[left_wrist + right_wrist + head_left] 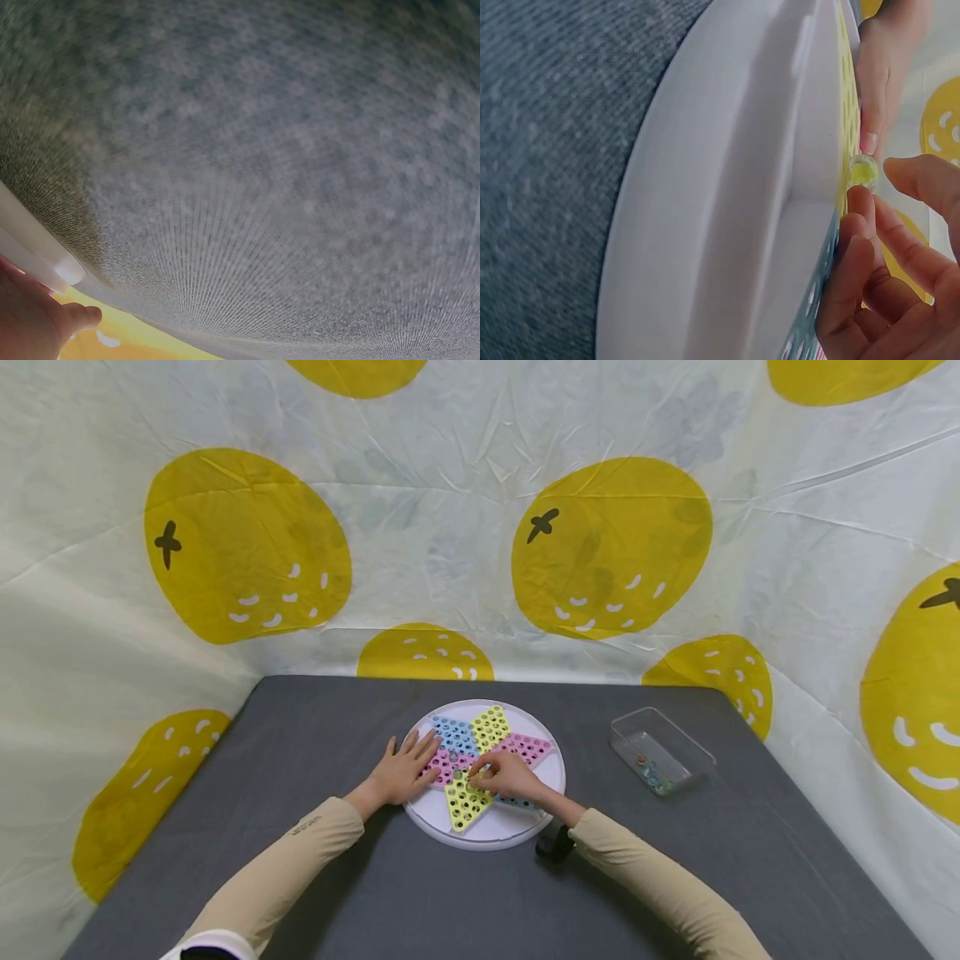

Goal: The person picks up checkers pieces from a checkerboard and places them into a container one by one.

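Observation:
A round white board (431, 822) with a star of yellow, pink and blue hole-filled points, a Chinese checkers board, lies on the dark table. My left hand (405, 770) rests with spread fingers on its left rim; in the left wrist view only part of that hand (34, 322) shows, beside the board's edge. Over the middle of the board, my right hand (506, 774) has thumb and fingers brought together. The right wrist view shows a clear marble with yellow in it (863, 172) at the board's surface, between the right hand's fingertips (861, 199).
A clear plastic box (675, 756) on the table's right side holds several marbles (652, 774) in its near left part. A black object (555, 845) sits under the right wrist. White cloth with yellow fruit prints (435, 568) hangs behind the grey tabletop (337, 893).

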`<action>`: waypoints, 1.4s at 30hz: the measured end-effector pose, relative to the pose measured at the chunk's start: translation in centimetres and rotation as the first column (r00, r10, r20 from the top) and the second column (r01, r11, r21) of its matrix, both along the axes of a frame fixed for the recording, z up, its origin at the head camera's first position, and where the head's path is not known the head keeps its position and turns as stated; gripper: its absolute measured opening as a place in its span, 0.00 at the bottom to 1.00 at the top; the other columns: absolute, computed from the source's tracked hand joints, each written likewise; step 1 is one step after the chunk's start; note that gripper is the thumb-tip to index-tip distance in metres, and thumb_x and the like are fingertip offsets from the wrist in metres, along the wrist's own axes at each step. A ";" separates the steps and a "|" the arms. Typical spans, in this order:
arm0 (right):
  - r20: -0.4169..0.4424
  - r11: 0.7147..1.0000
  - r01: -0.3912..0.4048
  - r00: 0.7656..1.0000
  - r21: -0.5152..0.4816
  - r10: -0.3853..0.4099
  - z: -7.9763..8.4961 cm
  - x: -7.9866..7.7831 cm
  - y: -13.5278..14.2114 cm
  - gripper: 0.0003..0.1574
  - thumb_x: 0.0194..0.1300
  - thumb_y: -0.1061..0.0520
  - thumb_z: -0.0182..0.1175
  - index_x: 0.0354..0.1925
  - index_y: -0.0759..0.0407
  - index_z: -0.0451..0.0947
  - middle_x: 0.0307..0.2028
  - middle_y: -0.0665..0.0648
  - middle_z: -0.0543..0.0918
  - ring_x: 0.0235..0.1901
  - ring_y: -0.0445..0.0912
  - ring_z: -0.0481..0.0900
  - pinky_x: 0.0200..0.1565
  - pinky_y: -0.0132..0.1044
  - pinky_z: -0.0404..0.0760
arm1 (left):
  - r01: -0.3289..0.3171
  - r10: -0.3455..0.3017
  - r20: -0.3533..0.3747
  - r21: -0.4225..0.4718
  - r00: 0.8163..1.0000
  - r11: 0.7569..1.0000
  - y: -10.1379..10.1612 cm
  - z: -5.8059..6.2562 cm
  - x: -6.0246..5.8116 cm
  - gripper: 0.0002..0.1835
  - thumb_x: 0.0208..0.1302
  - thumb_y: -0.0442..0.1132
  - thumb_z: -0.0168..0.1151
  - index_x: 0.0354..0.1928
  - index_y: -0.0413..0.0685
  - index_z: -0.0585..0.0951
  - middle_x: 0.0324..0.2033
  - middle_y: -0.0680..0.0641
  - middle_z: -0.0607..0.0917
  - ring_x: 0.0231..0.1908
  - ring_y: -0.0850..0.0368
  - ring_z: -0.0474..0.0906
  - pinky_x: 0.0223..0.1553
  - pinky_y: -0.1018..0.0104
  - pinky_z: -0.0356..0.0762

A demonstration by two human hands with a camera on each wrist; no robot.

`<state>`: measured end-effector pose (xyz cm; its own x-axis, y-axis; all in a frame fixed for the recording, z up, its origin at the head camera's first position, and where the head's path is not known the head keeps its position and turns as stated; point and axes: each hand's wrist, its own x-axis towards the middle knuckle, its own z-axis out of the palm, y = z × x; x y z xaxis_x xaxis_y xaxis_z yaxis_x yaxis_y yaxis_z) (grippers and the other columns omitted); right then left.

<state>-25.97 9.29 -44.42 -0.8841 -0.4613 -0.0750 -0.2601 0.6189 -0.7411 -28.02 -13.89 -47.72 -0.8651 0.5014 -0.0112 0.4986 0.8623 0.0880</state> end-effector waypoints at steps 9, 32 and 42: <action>-0.049 0.999 -0.019 0.999 0.043 0.021 -0.1 0.0 -0.2 0.10 0.52 0.55 0.64 0.35 0.57 0.81 0.24 0.53 0.80 0.20 0.38 0.69 0.22 0.28 0.65 | 0.012 -0.012 -0.013 0.004 1.000 1.000 0.0 0.2 0.1 0.32 0.67 0.58 0.35 0.69 0.51 0.51 0.69 0.48 0.51 0.68 0.42 0.43 0.60 0.36 0.44; 0.055 0.999 0.013 0.998 -0.040 -0.010 -0.1 0.1 0.2 0.08 0.57 0.54 0.60 0.34 0.57 0.80 0.26 0.55 0.80 0.19 0.41 0.74 0.20 0.30 0.70 | 0.004 -0.004 -0.007 0.005 1.000 1.000 0.1 0.0 0.0 0.32 0.67 0.57 0.36 0.68 0.51 0.52 0.69 0.49 0.50 0.69 0.42 0.42 0.61 0.36 0.43; 0.103 0.996 0.051 0.994 -0.075 -0.043 0.5 0.3 0.7 0.10 0.58 0.53 0.59 0.35 0.59 0.79 0.27 0.58 0.80 0.21 0.45 0.78 0.23 0.36 0.75 | 0.003 -0.003 -0.001 0.010 1.000 1.000 0.0 -0.2 -0.1 0.32 0.67 0.58 0.35 0.69 0.53 0.50 0.70 0.50 0.49 0.69 0.43 0.40 0.61 0.37 0.42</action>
<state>-25.68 10.00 -43.94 -0.8945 -0.4275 -0.1310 -0.1531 0.5682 -0.8085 -28.14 -13.89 -47.92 -0.8635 0.5042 -0.0054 0.5015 0.8598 0.0962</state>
